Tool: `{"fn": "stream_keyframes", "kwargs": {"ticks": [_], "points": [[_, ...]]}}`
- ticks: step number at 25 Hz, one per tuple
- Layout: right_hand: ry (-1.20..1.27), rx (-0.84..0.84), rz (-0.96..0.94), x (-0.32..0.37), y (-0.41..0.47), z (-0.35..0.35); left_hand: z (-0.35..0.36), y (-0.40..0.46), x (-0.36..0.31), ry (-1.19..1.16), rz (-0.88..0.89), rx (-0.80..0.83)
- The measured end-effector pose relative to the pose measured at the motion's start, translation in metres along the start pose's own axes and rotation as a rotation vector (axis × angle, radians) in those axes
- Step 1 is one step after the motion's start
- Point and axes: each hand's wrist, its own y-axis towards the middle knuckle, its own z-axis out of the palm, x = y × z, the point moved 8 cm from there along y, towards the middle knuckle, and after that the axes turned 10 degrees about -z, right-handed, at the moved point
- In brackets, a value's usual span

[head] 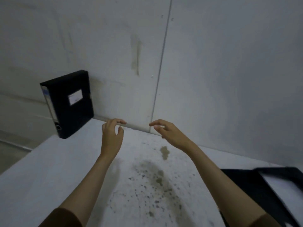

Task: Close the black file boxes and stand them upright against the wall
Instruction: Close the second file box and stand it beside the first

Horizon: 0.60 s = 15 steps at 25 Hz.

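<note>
A closed black file box (70,104) with a white label stands upright at the far left of the white table (57,177), its back against the grey wall (213,63). A second black file box (262,190) lies open and flat at the right edge, white paper showing inside. My left hand (113,133) hovers over the table near the wall, fingers apart, holding nothing. My right hand (168,131) hovers beside it, fingers loosely spread and empty. Both hands are well clear of either box.
The table top carries dark speckled stains (155,181) in its middle. The table's left edge drops to a grey floor (13,148). A vertical seam runs down the wall (161,63) above my hands.
</note>
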Motion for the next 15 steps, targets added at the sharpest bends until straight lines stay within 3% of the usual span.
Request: {"fn": "stream_keyframes", "kwargs": {"ticks": [7,15], "points": [[0.000,-0.029,0.212,-0.070,-0.150,-0.055,0.087,-0.075,-0.018,0.081,-0.047,0.261],[0.038,-0.192,0.388,-0.114,-0.272,-0.094,0.177,-0.147,-0.041,0.078,-0.047,0.560]]}}
